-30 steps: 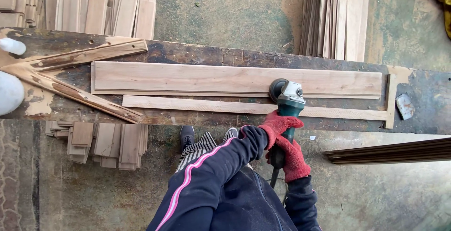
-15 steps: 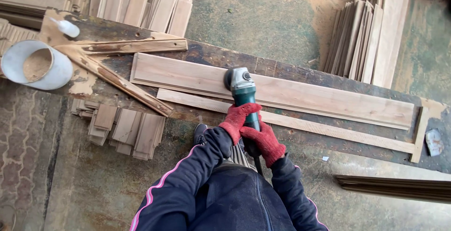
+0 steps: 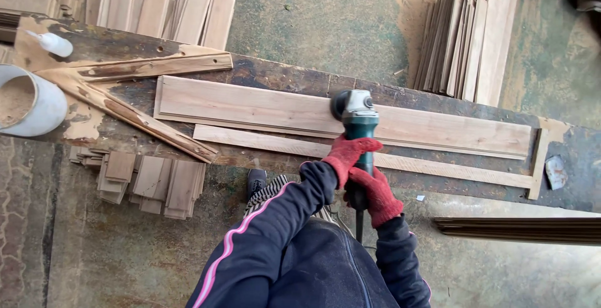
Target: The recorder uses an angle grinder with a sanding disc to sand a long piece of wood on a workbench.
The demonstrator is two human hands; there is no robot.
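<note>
Both my hands wear red gloves and grip a green angle grinder (image 3: 357, 115). My left hand (image 3: 346, 154) wraps the grinder's body just behind its grey head. Lower on the handle, near the cord, sits my right hand (image 3: 379, 194). The grinder's disc rests on a long pale wooden board (image 3: 250, 104) lying lengthwise on a dark, stained workbench (image 3: 282, 73). A thinner wooden strip (image 3: 263, 140) lies along the board's near edge.
A V-shaped wooden stop (image 3: 125, 86) is fixed at the bench's left, and a small upright stop (image 3: 537, 158) at the right. A white bucket of sawdust (image 3: 28, 102) and a white bottle (image 3: 53, 44) stand far left. Stacks of planks (image 3: 466, 32) lean beyond; short offcuts (image 3: 150, 183) lie on the floor.
The grinder first slid left along the board, then came back to the right toward its middle. Both hands kept their grip, and the view shifted with my head.
</note>
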